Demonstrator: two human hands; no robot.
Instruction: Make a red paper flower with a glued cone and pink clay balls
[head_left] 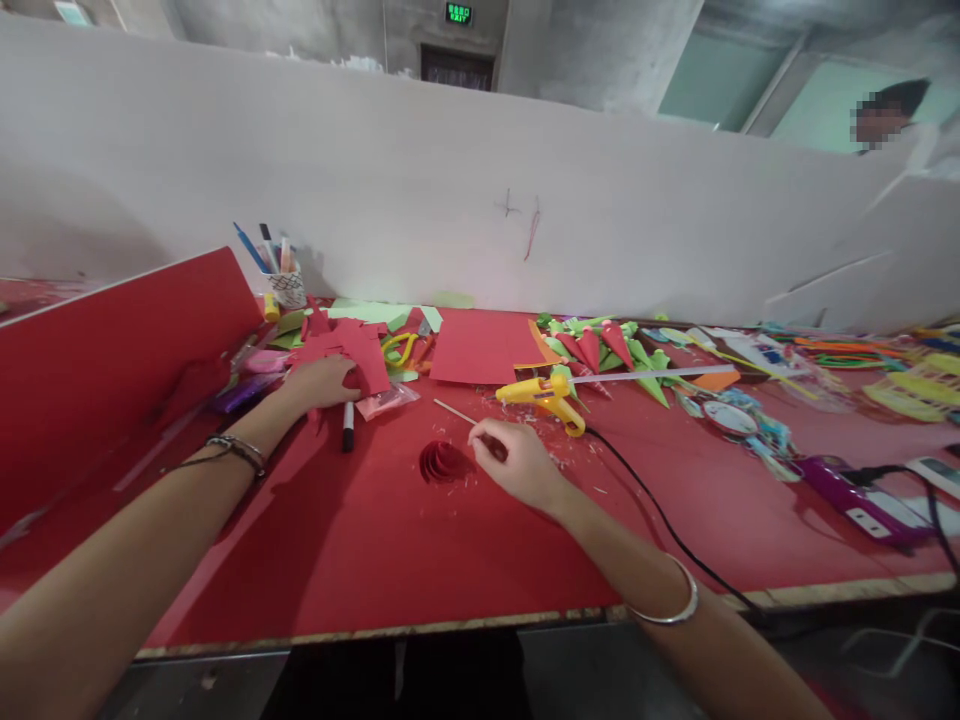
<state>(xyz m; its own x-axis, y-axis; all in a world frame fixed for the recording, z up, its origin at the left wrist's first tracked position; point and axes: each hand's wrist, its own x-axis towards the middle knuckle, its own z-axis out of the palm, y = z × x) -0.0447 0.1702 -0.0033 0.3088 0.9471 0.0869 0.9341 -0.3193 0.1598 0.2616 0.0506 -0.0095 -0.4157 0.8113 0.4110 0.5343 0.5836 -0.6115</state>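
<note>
My left hand [321,384] is at the pile of red paper scraps [341,342], its fingers bent around the edge of a red piece. My right hand [521,462] is above the table with thumb and forefinger closed in a pinch. A thin wooden stick [452,410] ends at those fingers; I cannot tell whether they grip it. Just left of that hand, a coiled red paper roll [441,462] rests on the tabletop. Behind the hand lies a yellow glue gun [541,396] with a long clear glue stick [652,374] in it.
Red sheets [480,345], yellow-handled scissors [400,350] and a black-capped marker [348,428] lie around. Red and green paper cones [616,342] sit behind the glue gun. Its black cord [660,510] runs to the right front. A purple power strip [855,500] is at right, a pen cup [286,287] at back left.
</note>
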